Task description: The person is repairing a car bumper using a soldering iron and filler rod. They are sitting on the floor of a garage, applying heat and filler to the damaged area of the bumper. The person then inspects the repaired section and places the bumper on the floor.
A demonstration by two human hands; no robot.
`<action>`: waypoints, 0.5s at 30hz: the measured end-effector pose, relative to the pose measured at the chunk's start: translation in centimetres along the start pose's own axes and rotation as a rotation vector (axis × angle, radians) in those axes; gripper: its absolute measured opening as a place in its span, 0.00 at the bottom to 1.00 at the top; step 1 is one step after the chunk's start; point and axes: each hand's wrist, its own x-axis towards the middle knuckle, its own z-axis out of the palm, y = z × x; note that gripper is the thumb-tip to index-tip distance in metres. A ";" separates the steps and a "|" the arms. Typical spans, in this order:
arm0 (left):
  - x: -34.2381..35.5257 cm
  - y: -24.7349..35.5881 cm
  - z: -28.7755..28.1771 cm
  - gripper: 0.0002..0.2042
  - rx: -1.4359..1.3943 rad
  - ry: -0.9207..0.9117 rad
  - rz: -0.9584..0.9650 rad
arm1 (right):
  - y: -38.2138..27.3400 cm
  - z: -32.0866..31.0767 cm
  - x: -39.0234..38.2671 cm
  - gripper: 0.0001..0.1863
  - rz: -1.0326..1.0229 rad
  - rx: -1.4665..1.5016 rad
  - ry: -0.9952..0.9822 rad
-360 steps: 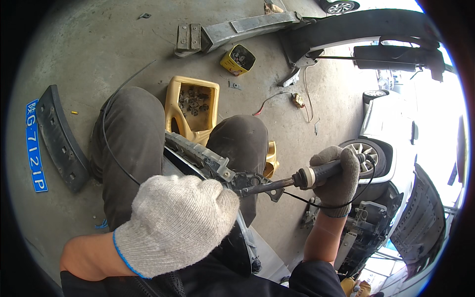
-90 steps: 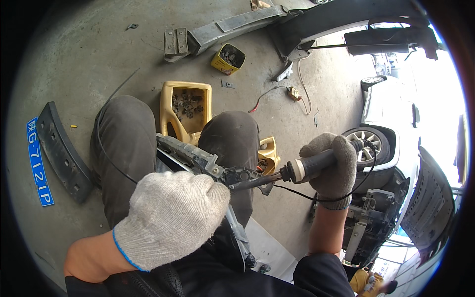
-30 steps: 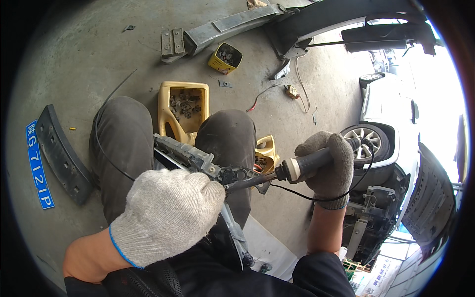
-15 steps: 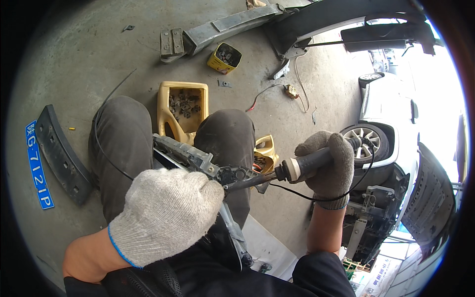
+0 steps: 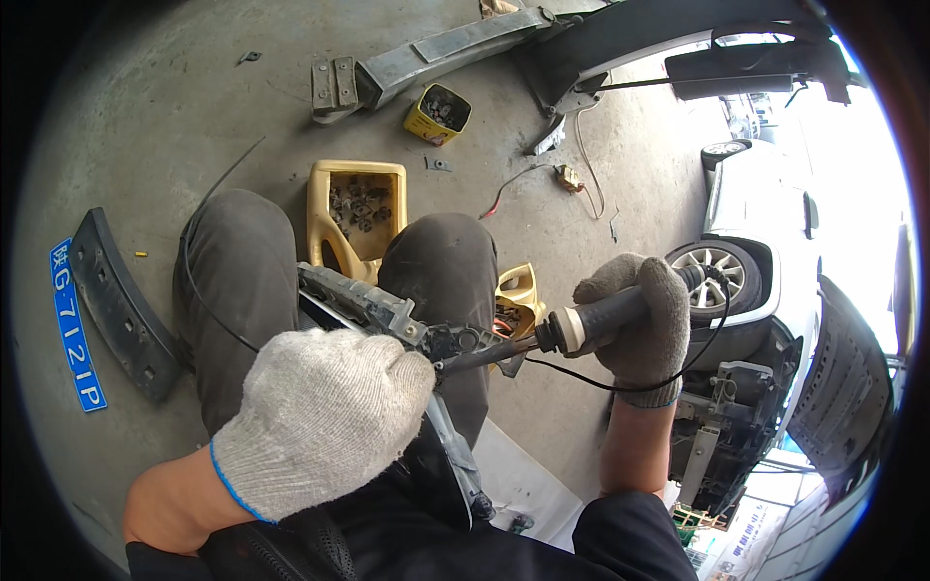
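My right hand [image 5: 644,329], in a knitted glove, is wrapped round the thick black handle of a corded soldering iron [image 5: 605,320] with a cream collar. Its metal shaft points left, toward the mounting arm of a car headlight [image 5: 363,302] resting across my lap. My left hand [image 5: 325,416], gloved too, is closed over the headlight beside that arm, its fingertips hidden beneath. From under it a thin black rod [image 5: 199,286] arcs up past my left knee, its far end free. The iron's black cord [image 5: 591,384] loops below my right hand.
Between my knees stands a cut-open yellow jug [image 5: 317,208] of clips; another cut jug [image 5: 533,281] and a yellow tub [image 5: 418,126] are farther on. A black trim strip [image 5: 121,310] and blue plate [image 5: 73,329] lie left. A white car [image 5: 760,208] stands right, a metal beam [image 5: 455,53] ahead.
Almost nothing differs. Both hands, the soldering iron and the headlight keep their places, apart from a very slight shift in the view.
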 end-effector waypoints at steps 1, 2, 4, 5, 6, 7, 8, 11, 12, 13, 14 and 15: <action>0.1 0.0 0.0 0.08 -0.003 -0.005 0.001 | 0.0 -0.1 0.0 0.24 0.001 0.003 0.000; 0.0 0.0 0.0 0.08 0.002 -0.001 -0.001 | 0.1 0.0 0.0 0.24 -0.005 -0.001 0.005; -0.2 0.0 0.1 0.08 0.010 0.005 -0.006 | 0.2 0.1 -0.1 0.23 -0.016 -0.008 0.015; -0.2 0.0 0.1 0.08 0.011 0.004 -0.003 | 0.2 0.0 -0.1 0.23 -0.017 0.001 0.016; -0.2 0.1 0.0 0.08 0.012 0.003 -0.001 | 0.3 0.0 -0.1 0.23 -0.018 0.010 0.017; -0.1 0.1 0.0 0.08 0.012 0.002 0.001 | 0.3 0.0 -0.1 0.23 -0.019 0.019 0.017; -0.1 0.1 0.0 0.08 0.012 -0.003 0.000 | 0.3 0.0 -0.1 0.23 -0.017 0.013 0.015; -0.1 0.1 0.1 0.08 0.009 -0.003 -0.001 | 0.2 0.0 -0.1 0.23 -0.012 0.005 0.008; -0.1 0.1 0.1 0.08 0.006 0.007 0.002 | 0.1 0.0 -0.2 0.23 -0.011 0.010 0.007; -0.1 0.1 0.2 0.08 0.002 0.016 0.004 | 0.1 0.1 -0.2 0.23 -0.010 0.014 0.005; -0.1 0.1 0.2 0.08 0.006 0.008 0.001 | 0.1 0.1 -0.1 0.23 -0.003 0.017 -0.006; -0.2 0.1 0.1 0.08 0.011 0.000 -0.003 | 0.1 0.2 -0.1 0.23 0.004 0.019 -0.017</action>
